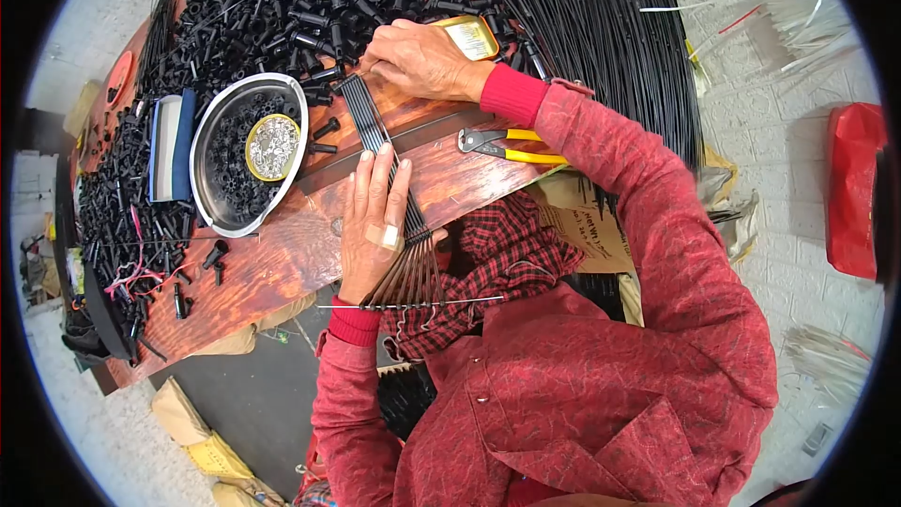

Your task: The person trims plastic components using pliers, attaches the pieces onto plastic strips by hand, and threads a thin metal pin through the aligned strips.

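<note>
My left hand [374, 225] lies with fingers stretched out over a flat row of thin black rods [363, 113] on the table. A light plaster is stuck to that hand. Below it, the brownish lower parts of the rods [413, 280] fan out to a thin metal wire [474, 299] at my lap. Just beyond the rods' far ends is my right hand [418, 58], its fingers bent and together at the edge of a pile of black plastic tube parts [328, 19]. Whatever its fingertips hold is hidden.
Yellow-handled cutting pliers [521, 146] lie right of the rods, below a yellow-rimmed tin [469, 38]. A metal tray [202, 164] of small black parts holds a round tin [273, 146]. Beside it stands a blue-and-white box [171, 148]. Long black rods [601, 38] fill the back right.
</note>
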